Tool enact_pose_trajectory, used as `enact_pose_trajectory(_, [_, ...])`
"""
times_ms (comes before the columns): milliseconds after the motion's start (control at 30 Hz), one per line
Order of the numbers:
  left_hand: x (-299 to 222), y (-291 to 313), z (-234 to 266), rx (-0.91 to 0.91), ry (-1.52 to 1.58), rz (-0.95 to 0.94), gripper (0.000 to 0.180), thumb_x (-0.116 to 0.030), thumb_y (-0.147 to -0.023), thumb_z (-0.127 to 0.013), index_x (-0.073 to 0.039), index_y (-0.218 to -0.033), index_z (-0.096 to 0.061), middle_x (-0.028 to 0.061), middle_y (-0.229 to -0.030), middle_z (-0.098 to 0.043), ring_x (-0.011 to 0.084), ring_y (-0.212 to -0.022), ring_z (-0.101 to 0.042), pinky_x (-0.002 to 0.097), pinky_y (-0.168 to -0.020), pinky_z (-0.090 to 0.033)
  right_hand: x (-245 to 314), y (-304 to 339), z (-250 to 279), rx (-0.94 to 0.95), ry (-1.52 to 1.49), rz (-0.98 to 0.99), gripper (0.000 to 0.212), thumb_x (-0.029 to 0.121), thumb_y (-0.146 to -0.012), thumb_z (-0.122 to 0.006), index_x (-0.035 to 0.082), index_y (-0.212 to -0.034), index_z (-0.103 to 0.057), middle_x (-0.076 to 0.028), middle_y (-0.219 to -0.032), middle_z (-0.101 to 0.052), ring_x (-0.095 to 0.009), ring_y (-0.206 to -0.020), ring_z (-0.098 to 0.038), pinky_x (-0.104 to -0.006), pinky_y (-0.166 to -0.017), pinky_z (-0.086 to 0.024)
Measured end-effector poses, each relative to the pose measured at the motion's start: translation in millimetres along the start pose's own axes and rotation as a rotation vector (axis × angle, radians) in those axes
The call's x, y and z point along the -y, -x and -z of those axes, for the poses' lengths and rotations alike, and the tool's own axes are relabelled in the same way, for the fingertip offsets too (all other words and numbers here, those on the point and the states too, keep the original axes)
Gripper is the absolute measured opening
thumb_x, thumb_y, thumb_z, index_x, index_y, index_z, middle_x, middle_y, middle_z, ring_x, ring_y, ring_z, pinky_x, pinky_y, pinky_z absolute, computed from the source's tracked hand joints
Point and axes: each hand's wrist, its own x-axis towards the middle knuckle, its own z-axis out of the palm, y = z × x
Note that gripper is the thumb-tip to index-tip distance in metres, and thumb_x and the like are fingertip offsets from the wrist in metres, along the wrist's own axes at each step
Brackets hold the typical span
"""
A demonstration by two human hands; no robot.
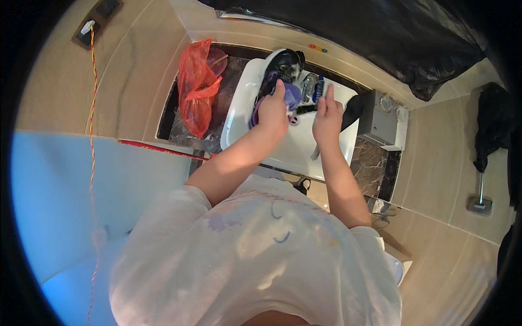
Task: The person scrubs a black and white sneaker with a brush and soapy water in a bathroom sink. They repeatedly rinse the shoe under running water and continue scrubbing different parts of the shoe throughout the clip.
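While the left hand (273, 111) holds a soapy black shoe (283, 69) with a pale sole and purple trim over the back left corner of the basin (231, 127), the right hand (328, 120) hangs nearer the basin's right edge. The left fingers are closed around the shoe, the thumb lying along it, probably to keep something slippery tilted steadily. Holding it inside the rim would also let suds fall into the bowl rather than onto the dark counter (173, 133). On the right, two fingers point away from the body, close together; the others are hidden, so I cannot tell whether they grip anything (a thin pale stick (315, 153) shows beside that wrist and may be a handle).

A dark object (354, 110) leans at the basin's right edge. Beyond the left edge sits a red plastic bag (194, 92), and beyond the right edge a grey box (375, 119), both apparently set aside to leave the bowl free. No brand, label or lettering is legible on any of them.
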Motion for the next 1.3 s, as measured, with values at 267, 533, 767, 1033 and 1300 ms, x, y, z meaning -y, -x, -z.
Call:
enact_pose_trajectory(267, [48.3,-16.3,17.7,0.257,0.394,0.015,0.041,-0.039,-0.101,-0.049,-0.002,-0.114,-0.059,0.0047,-0.096,-0.064,0.0177,-0.081,-0.061,0.0313,-0.073,-0.048,32.9,9.2,-24.2,0.141,0.02,0.056,0.048,0.014,-0.095,-0.057,0.015,-0.141,-0.048,-0.021,-0.095,-0.052,-0.033,-0.083,-0.056,-0.0372,-0.078,-0.049])
enact_pose_trajectory(533, [7.2,-19.2,30.4,0.403,0.491,0.131,0.043,-0.038,-0.103,-0.034,-0.005,-0.119,-0.056,0.0094,-0.112,-0.063,0.0227,-0.103,-0.061,0.0363,-0.09,-0.049,50.9,39.7,-13.8,0.254,0.052,0.231,0.049,0.016,-0.091,-0.058,0.023,-0.139,-0.052,-0.022,-0.106,-0.051,-0.038,-0.082,-0.061,-0.0418,-0.071,-0.053])
enact_pose_trajectory(767, [33.0,-24.4,32.8,0.27,0.392,-0.018,0.035,-0.032,-0.104,-0.039,-0.004,-0.115,-0.057,0.007,-0.106,-0.063,0.018,-0.097,-0.061,0.0329,-0.085,-0.048,33.7,5.4,-32.7,0.225,0.15,0.115,0.052,0.015,-0.091,-0.059,0.024,-0.141,-0.049,-0.021,-0.104,-0.052,-0.037,-0.078,-0.061,-0.0402,-0.071,-0.053])
enact_pose_trajectory(1033, [31.1,-10.4,33.7,0.237,0.335,-0.004,0.041,-0.037,-0.105,-0.037,-0.002,-0.109,-0.058,0.0056,-0.104,-0.062,0.0167,-0.091,-0.06,0.0335,-0.08,-0.049,39.8,19.5,-22.1,0.219,0.094,0.163,0.053,0.011,-0.09,-0.06,0.022,-0.14,-0.051,-0.02,-0.101,-0.051,-0.035,-0.082,-0.059,-0.0389,-0.072,-0.052])
enact_pose_trajectory(1300, [22.0,-6.3,35.3,0.276,0.526,0.127,0.031,-0.03,-0.104,-0.038,-0.006,-0.111,-0.056,0.0068,-0.104,-0.063,0.0206,-0.089,-0.062,0.0336,-0.085,-0.049,43.6,36.4,-22.2,0.245,0.077,0.184,0.052,0.012,-0.087,-0.059,0.022,-0.138,-0.053,-0.022,-0.103,-0.053,-0.038,-0.081,-0.062,-0.0418,-0.071,-0.054])
